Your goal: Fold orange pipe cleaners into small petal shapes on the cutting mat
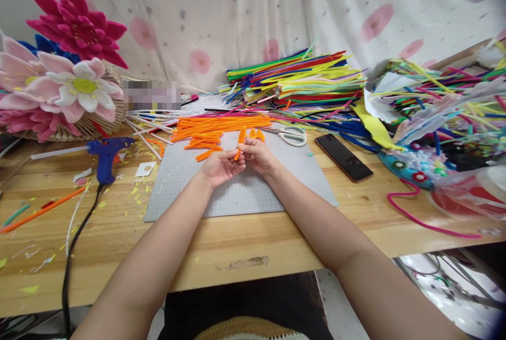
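Observation:
Over the grey cutting mat [241,200], both hands meet on one short orange pipe-cleaner piece [241,138], which stands nearly upright between the fingertips. My left hand [221,167] pinches it from the left, low down. My right hand [256,154] closes on it from the right. Just behind the right fingers lie a few orange folded pieces [259,134], partly covered by the hand. Left of them spreads a pile of cut orange pipe cleaners [201,137], with longer orange ones [233,120] at its back. White-handled scissors [293,137] rest at the mat's back right.
A blue hot glue gun [106,158] with a black cord stands at left among yellow scraps. Fuzzy flowers [85,86] rise behind it. A phone [343,157] lies right of the mat. Bundles of coloured pipe cleaners [292,81] fill the back; a plastic-wrapped container [470,192] sits far right.

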Action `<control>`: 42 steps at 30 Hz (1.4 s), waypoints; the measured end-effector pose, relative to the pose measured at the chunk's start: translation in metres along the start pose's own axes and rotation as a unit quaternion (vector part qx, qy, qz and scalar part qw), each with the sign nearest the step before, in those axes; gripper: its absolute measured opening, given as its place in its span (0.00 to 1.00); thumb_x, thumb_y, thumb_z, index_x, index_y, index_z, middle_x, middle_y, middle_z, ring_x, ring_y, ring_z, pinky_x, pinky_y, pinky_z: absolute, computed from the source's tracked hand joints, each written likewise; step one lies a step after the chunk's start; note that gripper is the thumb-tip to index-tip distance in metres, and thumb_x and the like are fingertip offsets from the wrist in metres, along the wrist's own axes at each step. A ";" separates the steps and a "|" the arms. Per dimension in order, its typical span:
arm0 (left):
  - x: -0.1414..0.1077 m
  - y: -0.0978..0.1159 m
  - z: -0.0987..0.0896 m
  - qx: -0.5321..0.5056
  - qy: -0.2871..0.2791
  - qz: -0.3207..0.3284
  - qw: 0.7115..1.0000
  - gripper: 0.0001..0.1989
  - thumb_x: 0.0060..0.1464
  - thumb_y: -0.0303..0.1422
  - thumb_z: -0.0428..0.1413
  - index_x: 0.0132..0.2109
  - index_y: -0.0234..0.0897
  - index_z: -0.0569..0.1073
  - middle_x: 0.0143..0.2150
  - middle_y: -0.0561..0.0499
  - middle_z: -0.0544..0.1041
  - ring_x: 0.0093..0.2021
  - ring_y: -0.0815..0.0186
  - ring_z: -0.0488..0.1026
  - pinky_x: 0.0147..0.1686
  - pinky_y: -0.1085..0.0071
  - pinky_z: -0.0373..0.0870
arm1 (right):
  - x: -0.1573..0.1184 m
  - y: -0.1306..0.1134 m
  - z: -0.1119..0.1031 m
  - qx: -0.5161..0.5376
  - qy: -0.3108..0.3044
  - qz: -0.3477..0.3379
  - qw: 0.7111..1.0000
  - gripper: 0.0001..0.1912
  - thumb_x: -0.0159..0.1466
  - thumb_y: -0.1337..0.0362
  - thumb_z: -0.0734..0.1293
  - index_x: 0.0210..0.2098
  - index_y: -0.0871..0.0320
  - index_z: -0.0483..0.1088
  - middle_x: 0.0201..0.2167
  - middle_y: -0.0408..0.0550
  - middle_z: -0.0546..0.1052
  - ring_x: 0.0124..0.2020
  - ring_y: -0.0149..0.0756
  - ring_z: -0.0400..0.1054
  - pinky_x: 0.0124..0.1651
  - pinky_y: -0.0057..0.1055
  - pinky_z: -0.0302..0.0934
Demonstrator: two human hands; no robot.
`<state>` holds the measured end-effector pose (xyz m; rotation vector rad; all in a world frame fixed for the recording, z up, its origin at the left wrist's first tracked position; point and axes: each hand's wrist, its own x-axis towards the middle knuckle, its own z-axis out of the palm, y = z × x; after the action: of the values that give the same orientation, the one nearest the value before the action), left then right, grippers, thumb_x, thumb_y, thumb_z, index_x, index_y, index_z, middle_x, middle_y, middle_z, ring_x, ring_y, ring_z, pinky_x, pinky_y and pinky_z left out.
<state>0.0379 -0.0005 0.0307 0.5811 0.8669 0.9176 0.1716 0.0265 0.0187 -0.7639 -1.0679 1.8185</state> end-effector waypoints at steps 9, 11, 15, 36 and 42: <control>0.006 -0.010 -0.009 0.416 0.231 0.344 0.809 0.06 0.44 0.31 0.56 0.23 0.37 0.67 0.25 0.51 0.71 0.30 0.65 0.69 0.36 0.67 0.67 | 0.008 0.009 0.005 -0.038 0.045 -0.009 0.998 0.21 0.42 0.54 0.74 0.22 0.58 0.60 0.14 0.34 0.61 0.15 0.21 0.51 0.18 0.22 0.42; 0.004 -0.012 -0.010 0.525 0.256 0.397 0.708 0.06 0.46 0.31 0.54 0.24 0.38 0.67 0.28 0.49 0.72 0.34 0.63 0.70 0.39 0.66 0.64 | 0.011 0.013 0.006 -0.088 0.092 -0.028 0.991 0.22 0.42 0.52 0.73 0.20 0.58 0.59 0.13 0.34 0.59 0.14 0.21 0.49 0.18 0.24 0.40; 0.001 -0.015 -0.007 0.594 0.262 0.402 0.646 0.06 0.48 0.30 0.53 0.25 0.38 0.68 0.30 0.47 0.72 0.37 0.60 0.70 0.39 0.66 0.63 | 0.014 0.018 0.005 -0.186 0.167 -0.057 0.967 0.22 0.43 0.49 0.72 0.17 0.58 0.59 0.12 0.37 0.60 0.15 0.22 0.49 0.18 0.26 0.41; -0.004 0.004 -0.007 -0.084 -0.045 -0.104 0.990 0.08 0.54 0.23 0.48 0.32 0.29 0.72 0.24 0.49 0.73 0.26 0.71 0.73 0.19 0.81 0.70 | 0.003 0.004 -0.006 -0.024 -0.039 0.009 0.999 0.19 0.45 0.58 0.73 0.23 0.60 0.60 0.14 0.38 0.66 0.12 0.18 0.48 0.15 0.20 0.34; -0.002 0.000 -0.003 -0.004 0.001 -0.028 1.000 0.05 0.49 0.21 0.51 0.30 0.28 0.72 0.26 0.49 0.74 0.27 0.72 0.72 0.23 0.80 0.70 | 0.002 0.000 -0.007 -0.047 -0.050 0.027 0.997 0.20 0.45 0.58 0.74 0.23 0.60 0.60 0.15 0.39 0.68 0.14 0.19 0.55 0.15 0.19 0.37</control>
<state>0.0343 -0.0019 0.0299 0.5464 0.8766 0.8710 0.1764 0.0312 0.0151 -0.7709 -1.2168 1.8801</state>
